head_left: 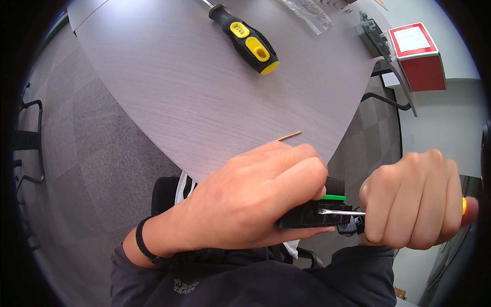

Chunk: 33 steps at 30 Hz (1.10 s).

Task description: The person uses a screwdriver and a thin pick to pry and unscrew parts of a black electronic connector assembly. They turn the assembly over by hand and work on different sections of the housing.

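Left hand: fingers clenched around a small black part with a green edge, held in the air below the tabletop edge.
Right hand: fingers closed on a screwdriver; its metal tip is inside the part.
Progress: it seems the work on the part is in the middle, the tip not yet taken out.
Box: red, with a white label, at the far right beside the tabletop.
Bag: clear plastic, far edge.
Spare screwdriver: black and yellow, lying unused.
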Each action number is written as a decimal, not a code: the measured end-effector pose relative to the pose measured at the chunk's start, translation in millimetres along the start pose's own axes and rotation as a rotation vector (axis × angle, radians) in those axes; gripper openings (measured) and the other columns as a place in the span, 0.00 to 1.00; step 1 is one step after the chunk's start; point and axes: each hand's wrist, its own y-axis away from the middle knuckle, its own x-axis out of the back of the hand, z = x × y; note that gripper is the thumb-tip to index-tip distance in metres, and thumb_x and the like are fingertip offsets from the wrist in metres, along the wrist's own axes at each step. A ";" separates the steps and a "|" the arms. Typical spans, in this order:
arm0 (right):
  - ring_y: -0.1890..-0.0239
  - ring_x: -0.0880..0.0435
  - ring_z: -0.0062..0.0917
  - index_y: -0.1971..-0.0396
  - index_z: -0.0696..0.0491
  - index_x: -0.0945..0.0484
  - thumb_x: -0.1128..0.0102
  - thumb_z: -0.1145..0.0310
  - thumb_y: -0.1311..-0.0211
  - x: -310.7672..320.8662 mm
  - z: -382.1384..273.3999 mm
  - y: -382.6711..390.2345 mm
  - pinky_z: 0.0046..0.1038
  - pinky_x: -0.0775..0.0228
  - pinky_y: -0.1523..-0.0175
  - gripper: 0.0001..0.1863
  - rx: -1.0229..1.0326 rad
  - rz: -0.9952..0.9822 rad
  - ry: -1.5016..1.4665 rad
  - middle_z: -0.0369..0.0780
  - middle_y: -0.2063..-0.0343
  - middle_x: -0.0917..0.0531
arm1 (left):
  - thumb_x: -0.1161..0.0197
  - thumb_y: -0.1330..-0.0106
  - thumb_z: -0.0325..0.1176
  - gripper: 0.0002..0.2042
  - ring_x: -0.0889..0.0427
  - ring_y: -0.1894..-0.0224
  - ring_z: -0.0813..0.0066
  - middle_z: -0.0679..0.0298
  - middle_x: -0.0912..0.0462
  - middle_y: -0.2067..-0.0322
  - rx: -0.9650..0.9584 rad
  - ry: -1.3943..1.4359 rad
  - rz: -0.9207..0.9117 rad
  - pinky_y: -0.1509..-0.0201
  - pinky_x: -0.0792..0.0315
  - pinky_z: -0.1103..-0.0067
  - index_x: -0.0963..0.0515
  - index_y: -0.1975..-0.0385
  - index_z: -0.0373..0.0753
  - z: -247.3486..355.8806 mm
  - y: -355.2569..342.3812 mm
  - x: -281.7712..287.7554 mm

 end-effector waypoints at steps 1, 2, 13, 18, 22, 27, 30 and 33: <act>0.96 0.50 0.17 0.95 0.49 0.49 0.68 0.76 0.30 0.0 -0.6 2.5 0.20 0.56 0.92 0.27 0.039 -0.014 0.051 0.36 0.96 0.43 | 0.23 0.57 0.29 0.21 0.17 0.67 0.58 0.49 0.19 0.65 -0.002 0.005 0.002 0.66 0.24 0.73 0.30 0.68 0.37 -0.3 -0.3 -0.3; 0.96 0.49 0.16 0.95 0.48 0.49 0.69 0.76 0.30 -1.6 0.3 3.7 0.20 0.57 0.92 0.28 0.070 -0.010 0.074 0.35 0.96 0.43 | 0.23 0.57 0.29 0.21 0.17 0.67 0.58 0.49 0.19 0.65 -0.003 0.012 0.002 0.66 0.24 0.74 0.30 0.68 0.37 -0.3 -0.4 -0.6; 0.95 0.51 0.14 0.95 0.46 0.50 0.70 0.77 0.32 0.8 7.7 3.9 0.18 0.63 0.90 0.27 0.208 -0.156 0.056 0.33 0.96 0.44 | 0.22 0.57 0.30 0.21 0.16 0.68 0.59 0.48 0.18 0.66 -0.014 0.005 0.005 0.67 0.23 0.74 0.30 0.68 0.37 1.2 -1.6 -0.9; 0.95 0.51 0.14 0.95 0.47 0.49 0.71 0.76 0.31 2.1 4.7 2.6 0.19 0.63 0.90 0.27 0.160 -0.190 0.035 0.33 0.96 0.44 | 0.21 0.58 0.30 0.22 0.16 0.69 0.59 0.48 0.18 0.67 -0.025 0.005 0.009 0.68 0.24 0.74 0.30 0.68 0.37 1.8 -1.3 1.5; 0.96 0.50 0.15 0.95 0.48 0.47 0.71 0.76 0.30 3.7 9.9 4.4 0.19 0.62 0.91 0.27 0.174 -0.184 0.018 0.34 0.96 0.43 | 0.21 0.58 0.31 0.22 0.17 0.69 0.60 0.47 0.18 0.67 -0.015 0.006 0.016 0.68 0.24 0.74 0.30 0.68 0.37 0.5 1.5 2.7; 0.96 0.50 0.15 0.95 0.47 0.47 0.71 0.75 0.30 2.8 15.1 -0.6 0.19 0.61 0.91 0.28 0.229 -0.158 0.035 0.35 0.96 0.42 | 0.21 0.58 0.31 0.22 0.17 0.69 0.59 0.47 0.18 0.67 -0.019 0.010 0.007 0.69 0.24 0.74 0.30 0.68 0.37 0.2 -0.4 3.9; 0.96 0.50 0.15 0.95 0.47 0.47 0.72 0.75 0.30 0.9 15.1 -0.4 0.18 0.61 0.91 0.28 0.235 -0.164 0.029 0.35 0.96 0.42 | 0.21 0.58 0.31 0.23 0.17 0.69 0.59 0.47 0.19 0.67 -0.023 0.010 0.008 0.69 0.23 0.74 0.30 0.68 0.36 1.8 -0.1 4.2; 0.96 0.50 0.15 0.95 0.47 0.47 0.71 0.75 0.30 0.0 15.8 0.4 0.18 0.61 0.91 0.28 0.242 -0.152 0.031 0.34 0.96 0.43 | 0.21 0.58 0.31 0.23 0.17 0.69 0.59 0.46 0.19 0.67 -0.022 0.014 0.007 0.69 0.23 0.74 0.30 0.68 0.36 1.2 -0.4 4.3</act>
